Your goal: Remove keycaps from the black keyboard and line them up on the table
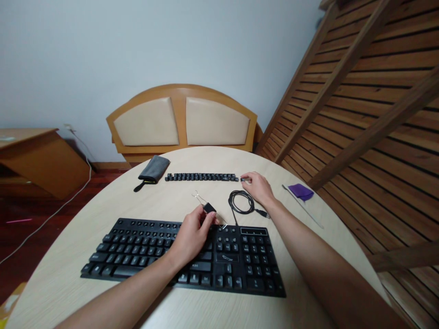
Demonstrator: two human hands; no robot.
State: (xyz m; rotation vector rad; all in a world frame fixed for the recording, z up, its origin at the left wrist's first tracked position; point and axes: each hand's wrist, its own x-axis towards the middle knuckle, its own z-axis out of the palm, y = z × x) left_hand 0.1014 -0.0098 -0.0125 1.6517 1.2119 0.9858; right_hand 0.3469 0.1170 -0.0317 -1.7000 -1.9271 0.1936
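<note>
Black plastic keyboard (147,251), one, lying flat at six o'clock on the pale counter (113,203), its far-edge positions seemingly without caps. Keycap puller (210,209), one, black grip with thin wire loops at both ends: your left hand (192,230) holds it over the keyboard, thumb and fingers closed on the grip, one pair of wires toward eleven o'clock, the other toward five. It should be light, the grip stiff and the wires springy and easily bent, so your hold belongs on the grip. Row of keycaps (200,177), black, set out at twelve o'clock. Small keycap (242,179), dark, at the row's three o'clock end: your right hand (259,187) is narrow there, fingertips apparently pinching it, though whether it rests on the counter you cannot tell. Expect it nearly weightless, hard and rather slippery; take it by two opposite side walls. Coiled cable (230,201), one, at one o'clock from the keyboard's middle, near your right forearm. Grey pouch (154,169), at eleven o'clock; purple cloth (301,192), at two o'clock, a thin rod (303,207) just beside it.
</note>
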